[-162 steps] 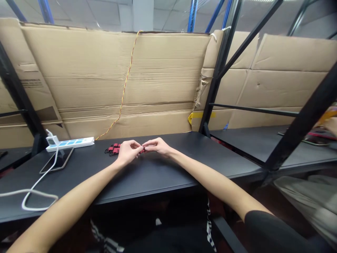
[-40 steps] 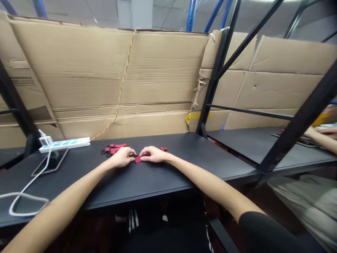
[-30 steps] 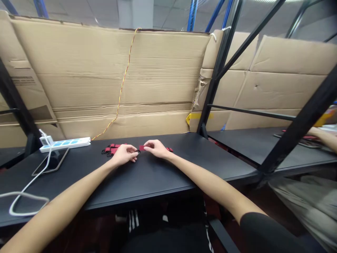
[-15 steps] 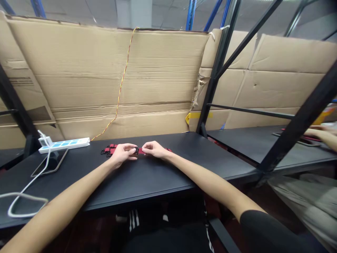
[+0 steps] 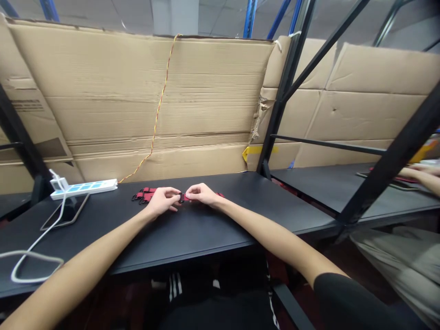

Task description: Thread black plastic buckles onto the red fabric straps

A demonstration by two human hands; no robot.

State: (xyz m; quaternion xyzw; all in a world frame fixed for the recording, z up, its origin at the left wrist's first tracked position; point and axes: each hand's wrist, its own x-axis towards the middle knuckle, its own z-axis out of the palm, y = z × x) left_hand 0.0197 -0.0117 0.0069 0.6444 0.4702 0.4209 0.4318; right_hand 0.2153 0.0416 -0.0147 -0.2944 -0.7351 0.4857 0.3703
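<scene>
1. Red strap point(image 5: 186, 198) is showing between our two hands, over the black table point(image 5: 213, 233).
2. With our left hand point(image 5: 161, 200), we are pinching a black buckle point(image 5: 181, 198) between thumb and fingertip, and the lower fingers are curling loosely.
3. With our right hand point(image 5: 202, 194), we are pinching the red strap, thumb and finger close together.
4. The buckle is touching the strap, but we are not seeing whether the strap is going through it.
5. More red straps point(image 5: 146, 196) with black clips are lying in a pile just beside our left hand.
6. Farther left, a white power strip point(image 5: 92, 187) is resting on the table.
</scene>
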